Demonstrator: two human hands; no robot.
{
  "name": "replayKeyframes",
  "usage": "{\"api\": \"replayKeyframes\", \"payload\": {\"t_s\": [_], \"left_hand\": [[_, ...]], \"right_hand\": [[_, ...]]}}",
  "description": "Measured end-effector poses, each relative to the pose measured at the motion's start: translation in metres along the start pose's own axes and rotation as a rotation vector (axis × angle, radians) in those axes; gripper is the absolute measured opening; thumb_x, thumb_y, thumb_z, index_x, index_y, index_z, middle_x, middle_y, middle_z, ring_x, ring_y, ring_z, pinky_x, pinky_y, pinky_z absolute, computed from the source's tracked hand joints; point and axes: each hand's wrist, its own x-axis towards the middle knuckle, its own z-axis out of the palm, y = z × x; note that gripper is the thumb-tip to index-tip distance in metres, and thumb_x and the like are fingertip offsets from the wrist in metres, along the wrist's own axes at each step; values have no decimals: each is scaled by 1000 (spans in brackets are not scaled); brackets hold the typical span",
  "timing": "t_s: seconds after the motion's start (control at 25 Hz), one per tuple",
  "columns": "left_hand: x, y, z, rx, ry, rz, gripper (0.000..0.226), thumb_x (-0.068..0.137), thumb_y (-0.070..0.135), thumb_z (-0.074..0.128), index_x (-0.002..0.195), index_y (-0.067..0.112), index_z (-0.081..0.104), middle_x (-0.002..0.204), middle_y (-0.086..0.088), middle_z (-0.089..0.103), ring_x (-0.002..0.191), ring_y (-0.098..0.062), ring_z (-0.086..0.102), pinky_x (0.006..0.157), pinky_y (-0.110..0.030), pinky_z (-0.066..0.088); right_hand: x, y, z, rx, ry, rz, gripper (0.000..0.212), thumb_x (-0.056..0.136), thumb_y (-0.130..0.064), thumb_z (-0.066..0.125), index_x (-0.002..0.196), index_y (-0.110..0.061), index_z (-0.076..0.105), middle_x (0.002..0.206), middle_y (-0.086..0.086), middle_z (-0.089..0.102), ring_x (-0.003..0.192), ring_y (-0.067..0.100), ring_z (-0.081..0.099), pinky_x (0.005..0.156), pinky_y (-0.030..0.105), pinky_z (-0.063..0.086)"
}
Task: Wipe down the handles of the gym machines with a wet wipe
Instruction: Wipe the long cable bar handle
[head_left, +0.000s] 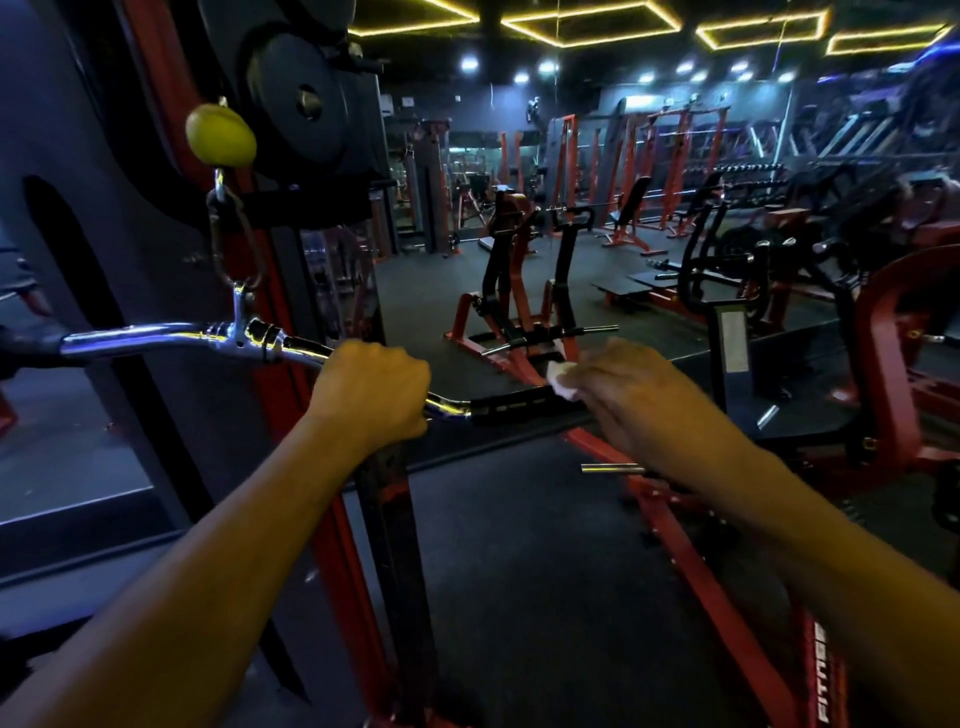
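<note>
The chrome pulldown bar (171, 335) hangs from a carabiner (231, 244) below a yellow stopper ball (221, 134), and everything here is placed against that bar. The left hand (371, 392) is closed in a fist round the bare chrome just right of the bar's centre swivel, steadying it. Further right along the bar, the black rubber grip (519, 408) begins, and the right hand (631, 397) is curled over its outer end, pinching a white wet wipe (563, 382) against the rubber; only a corner of the wipe shows past the fingers. The step in hand looks like the wiping of this right-side grip. The stretch of grip between the two hands is uncovered, so the next move likely calls for sliding the wipe inward along it while the left hand keeps the hanging bar from swinging. The bar's far left grip (23, 345) would follow.
</note>
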Motion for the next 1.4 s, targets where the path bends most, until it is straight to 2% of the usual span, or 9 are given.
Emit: {"api": "replayKeyframes", "payload": {"t_s": [0.12, 0.24, 0.32, 0.4, 0.48, 0.76, 0.92, 1.2, 1.4], "left_hand": [[6, 10, -4, 5, 10, -31, 22, 92, 47, 55, 87, 27, 63, 83, 5, 69, 74, -18, 67, 64, -30, 41], [12, 20, -11, -11, 11, -71, 20, 92, 44, 56, 84, 26, 61, 72, 6, 59, 64, -17, 55, 64, -30, 42], [15, 25, -17, -34, 24, -105, 21, 92, 44, 55, 82, 26, 57, 67, 6, 49, 62, -16, 51, 62, -30, 40], [19, 29, -23, -75, 37, -123, 22, 92, 43, 55, 79, 26, 54, 64, 7, 43, 62, -16, 49, 61, -30, 37], [23, 34, -27, -117, 26, -119, 23, 92, 43, 56, 77, 25, 53, 62, 8, 44, 59, -14, 49, 60, -30, 36], [26, 47, -28, -125, 25, -101, 29, 89, 44, 60, 69, 24, 52, 59, 7, 48, 50, -11, 41, 56, -29, 33], [27, 48, -34, -141, 36, -121, 32, 88, 43, 61, 66, 24, 47, 59, 7, 44, 52, -12, 43, 56, -29, 32], [27, 46, -36, -183, 57, -135, 37, 92, 42, 59, 68, 21, 41, 59, 7, 45, 50, -11, 42, 58, -29, 36], [23, 46, -38, -163, 62, -120, 36, 92, 44, 58, 66, 23, 42, 59, 7, 46, 51, -10, 43, 59, -29, 37]], "right_hand": [[-14, 24, -19, -33, 11, 89, 21, 91, -15, 67, 110, -10, 73, 119, 12, 71, 125, 30, 59, 103, 51, 49], [-41, 28, -24, 151, 263, 352, 22, 96, -15, 64, 114, -7, 73, 116, 6, 72, 112, 17, 65, 98, 29, 51], [-55, 17, -15, 518, 616, 772, 15, 96, -14, 66, 109, -11, 74, 106, -1, 73, 101, 9, 68, 87, 19, 52], [-56, 6, 3, 1128, 899, 1143, 8, 97, -10, 65, 96, -11, 73, 103, 8, 75, 103, 21, 72, 87, 29, 57], [-56, 1, 16, 1406, 981, 1302, 15, 96, -5, 63, 84, -10, 69, 102, 18, 73, 107, 33, 71, 92, 40, 58], [-24, 2, 14, 1685, 1037, 1193, 23, 92, 6, 53, 78, -13, 55, 73, 3, 66, 76, 14, 70, 79, 34, 58], [-22, -6, 17, 1751, 1078, 1126, 24, 94, 4, 58, 110, -14, 61, 95, 6, 72, 90, 18, 73, 85, 35, 60], [-14, -22, -1, 1577, 822, 1109, 21, 101, -10, 53, 85, -17, 64, 83, -4, 70, 77, 8, 68, 64, 24, 54], [-15, -49, 27, 1529, 601, 1092, 28, 102, -10, 52, 93, -26, 73, 99, 3, 72, 92, 18, 64, 74, 31, 48]]}}
